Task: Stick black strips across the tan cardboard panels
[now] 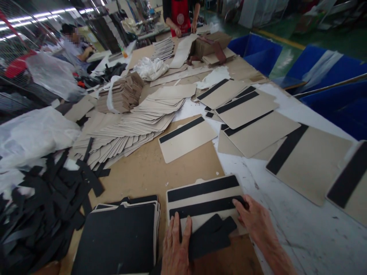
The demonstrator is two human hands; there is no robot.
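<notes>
A beige card panel (200, 198) with two black strips across it lies at the near edge of the table. My left hand (176, 248) rests flat on its near left end, fingers stretched out beside a loose black piece (210, 236). My right hand (254, 219) lies on the right end of the lower black strip (206, 207), fingers pressed flat along it. Neither hand grips anything.
A stack of black panels (117, 236) sits at the near left, with a heap of black strips (43, 206) beyond. Fanned beige panels (134, 122) and finished striped panels (252, 126) cover the table. Blue bins (338, 88) stand right. Another person in red (180, 15) works at the far end.
</notes>
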